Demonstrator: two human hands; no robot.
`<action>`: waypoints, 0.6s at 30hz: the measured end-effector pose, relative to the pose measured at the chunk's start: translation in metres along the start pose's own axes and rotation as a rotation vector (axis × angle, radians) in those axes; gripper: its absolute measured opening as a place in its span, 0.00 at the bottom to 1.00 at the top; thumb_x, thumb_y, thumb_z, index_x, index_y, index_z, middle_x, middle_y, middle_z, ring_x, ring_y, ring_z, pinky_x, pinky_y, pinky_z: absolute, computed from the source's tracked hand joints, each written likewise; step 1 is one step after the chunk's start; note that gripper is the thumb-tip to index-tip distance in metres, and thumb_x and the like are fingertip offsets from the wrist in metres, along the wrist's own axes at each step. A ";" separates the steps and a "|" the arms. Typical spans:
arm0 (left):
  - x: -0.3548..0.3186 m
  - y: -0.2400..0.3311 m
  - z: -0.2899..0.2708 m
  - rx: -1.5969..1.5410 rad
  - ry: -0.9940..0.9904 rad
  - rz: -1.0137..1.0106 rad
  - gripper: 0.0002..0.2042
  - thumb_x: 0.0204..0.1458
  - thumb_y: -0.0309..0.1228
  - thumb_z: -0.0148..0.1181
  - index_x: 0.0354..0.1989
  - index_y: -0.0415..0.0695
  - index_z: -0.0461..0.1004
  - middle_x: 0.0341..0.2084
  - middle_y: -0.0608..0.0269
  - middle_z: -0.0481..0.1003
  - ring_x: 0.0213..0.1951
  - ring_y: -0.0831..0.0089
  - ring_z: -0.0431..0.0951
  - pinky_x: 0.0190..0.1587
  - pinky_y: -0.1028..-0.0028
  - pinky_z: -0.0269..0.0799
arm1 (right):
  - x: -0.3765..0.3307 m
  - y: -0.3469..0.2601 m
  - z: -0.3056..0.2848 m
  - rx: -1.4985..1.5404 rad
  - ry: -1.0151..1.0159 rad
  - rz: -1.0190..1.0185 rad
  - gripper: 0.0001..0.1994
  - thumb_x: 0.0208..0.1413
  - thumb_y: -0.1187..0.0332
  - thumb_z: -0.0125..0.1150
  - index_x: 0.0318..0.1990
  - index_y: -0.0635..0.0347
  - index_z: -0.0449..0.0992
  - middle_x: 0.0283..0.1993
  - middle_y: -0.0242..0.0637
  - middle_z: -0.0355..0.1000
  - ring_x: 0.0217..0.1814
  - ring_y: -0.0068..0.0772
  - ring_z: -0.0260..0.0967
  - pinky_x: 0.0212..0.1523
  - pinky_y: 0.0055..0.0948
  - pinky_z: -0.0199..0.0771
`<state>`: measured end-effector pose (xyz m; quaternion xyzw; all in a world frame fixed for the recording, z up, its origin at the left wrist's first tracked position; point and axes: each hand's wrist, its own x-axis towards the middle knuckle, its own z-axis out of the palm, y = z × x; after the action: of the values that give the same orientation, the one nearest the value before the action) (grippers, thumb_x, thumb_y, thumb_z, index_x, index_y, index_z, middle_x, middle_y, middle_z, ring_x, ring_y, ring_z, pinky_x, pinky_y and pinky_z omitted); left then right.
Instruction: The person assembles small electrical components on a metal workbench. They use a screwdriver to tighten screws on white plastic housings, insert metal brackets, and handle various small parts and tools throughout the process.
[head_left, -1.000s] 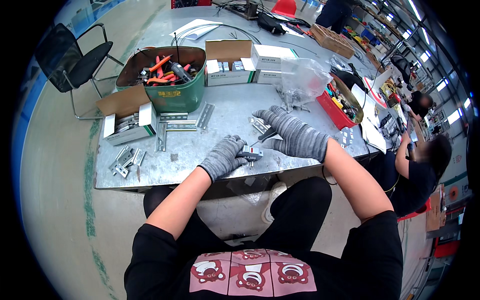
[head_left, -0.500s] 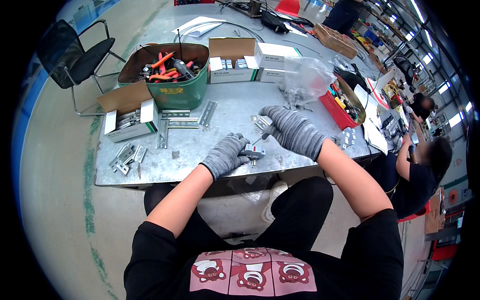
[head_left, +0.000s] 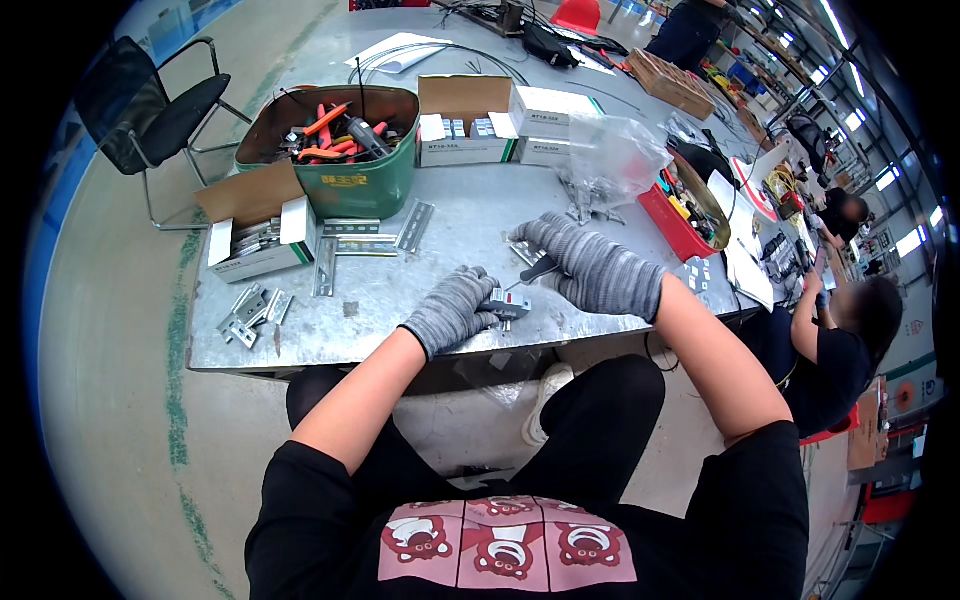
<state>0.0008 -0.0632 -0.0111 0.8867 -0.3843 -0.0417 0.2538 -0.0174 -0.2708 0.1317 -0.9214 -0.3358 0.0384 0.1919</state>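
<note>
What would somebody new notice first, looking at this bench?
Likely the work at the near edge of the metal table: the gloved left hand holds a small grey module, while the gloved right hand grips a dark-handled tool close by. Next might come the green bin of orange- and red-handled tools, farther back on the left.

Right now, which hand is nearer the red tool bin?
Right. The right hand is to the left of the red tool bin and closer to the wearer; the left hand is much farther left, holding the grey module.
</note>
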 end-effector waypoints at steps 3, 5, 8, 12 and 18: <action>0.000 0.000 0.001 -0.004 0.010 0.005 0.23 0.44 0.39 0.67 0.47 0.39 0.73 0.42 0.49 0.73 0.48 0.53 0.71 0.55 0.60 0.66 | 0.003 -0.001 0.002 -0.045 -0.037 0.108 0.19 0.52 0.70 0.65 0.52 0.61 0.70 0.40 0.46 0.71 0.44 0.49 0.71 0.45 0.40 0.72; 0.000 -0.001 0.002 0.000 0.011 0.004 0.23 0.45 0.39 0.67 0.48 0.39 0.73 0.42 0.48 0.73 0.49 0.52 0.71 0.55 0.60 0.66 | 0.008 -0.006 0.000 -0.004 -0.112 0.367 0.19 0.52 0.73 0.64 0.52 0.61 0.70 0.40 0.46 0.70 0.45 0.49 0.71 0.46 0.40 0.72; -0.002 -0.003 0.001 -0.018 -0.002 0.001 0.24 0.45 0.39 0.67 0.48 0.38 0.73 0.43 0.47 0.72 0.49 0.52 0.70 0.55 0.60 0.66 | 0.000 -0.007 -0.009 -0.014 -0.049 0.100 0.16 0.56 0.67 0.60 0.51 0.59 0.71 0.41 0.49 0.73 0.47 0.50 0.73 0.47 0.38 0.73; 0.001 0.002 -0.002 -0.004 -0.025 -0.008 0.24 0.45 0.38 0.67 0.48 0.38 0.73 0.43 0.47 0.72 0.49 0.52 0.70 0.56 0.60 0.66 | 0.001 -0.002 0.001 -0.016 -0.082 0.193 0.21 0.54 0.67 0.62 0.55 0.59 0.68 0.46 0.50 0.71 0.49 0.49 0.72 0.47 0.40 0.72; -0.002 0.001 -0.001 -0.025 -0.013 -0.004 0.24 0.45 0.38 0.67 0.49 0.38 0.72 0.44 0.47 0.72 0.50 0.51 0.70 0.56 0.60 0.66 | -0.001 0.001 -0.009 -0.014 0.019 0.006 0.17 0.53 0.67 0.63 0.49 0.61 0.72 0.39 0.48 0.74 0.44 0.51 0.73 0.47 0.41 0.72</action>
<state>-0.0005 -0.0618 -0.0098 0.8838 -0.3837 -0.0526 0.2626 -0.0162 -0.2747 0.1393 -0.9241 -0.3315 0.0277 0.1883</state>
